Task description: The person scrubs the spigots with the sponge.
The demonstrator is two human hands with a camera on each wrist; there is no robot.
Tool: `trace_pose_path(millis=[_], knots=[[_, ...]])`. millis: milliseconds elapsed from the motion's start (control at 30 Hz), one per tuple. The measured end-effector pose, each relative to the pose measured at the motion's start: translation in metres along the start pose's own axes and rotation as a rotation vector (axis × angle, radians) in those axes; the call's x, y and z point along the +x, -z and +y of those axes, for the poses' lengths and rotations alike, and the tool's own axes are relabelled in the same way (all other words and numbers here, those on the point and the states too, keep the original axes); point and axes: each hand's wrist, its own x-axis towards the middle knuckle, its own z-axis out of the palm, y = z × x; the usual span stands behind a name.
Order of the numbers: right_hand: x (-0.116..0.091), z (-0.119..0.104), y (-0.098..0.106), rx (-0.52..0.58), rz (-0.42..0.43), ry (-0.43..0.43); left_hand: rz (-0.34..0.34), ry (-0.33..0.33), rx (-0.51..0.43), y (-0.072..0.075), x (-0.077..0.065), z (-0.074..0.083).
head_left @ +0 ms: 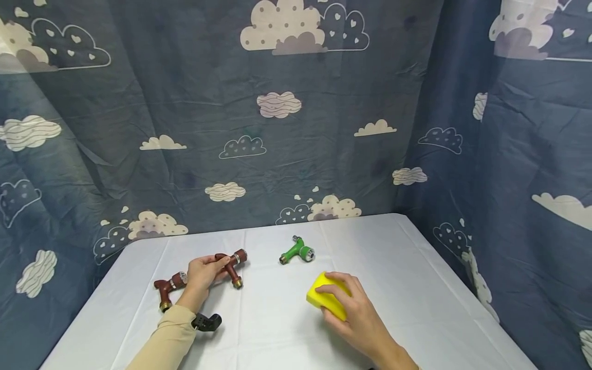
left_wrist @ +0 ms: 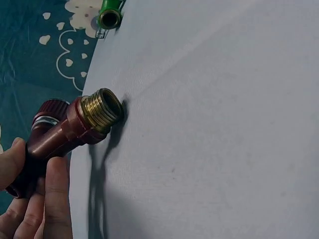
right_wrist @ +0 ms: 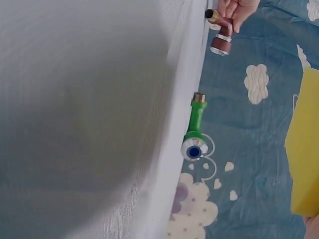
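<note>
Yellow block (head_left: 329, 303) apparently sits between right fingers (head_left: 339, 293) and thumb (head_left: 335, 321).

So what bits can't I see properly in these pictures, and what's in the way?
- Held brown tap: in the head view, the left hand covers part of it.
- Yellow block: in the head view, the right hand hides part of it; in the right wrist view, the right edge cuts it off.
- Green tap: in the left wrist view, the top edge cuts it off.
</note>
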Motion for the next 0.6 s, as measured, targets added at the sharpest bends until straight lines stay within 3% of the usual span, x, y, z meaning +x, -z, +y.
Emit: trace_pose_path(millis=[267, 600], knots=[[-0.0009, 0.0008, 0.0016, -0.012, -0.002, -0.028, -0.014, 0.024, 0.02, 0.0002, 0.0075, -0.0029], [-0.0022, 0.0038, 0.003, -0.015, 0.026, -0.03, 0.002, 0.013, 0.13, 0.0015, 0.0088, 0.0019]])
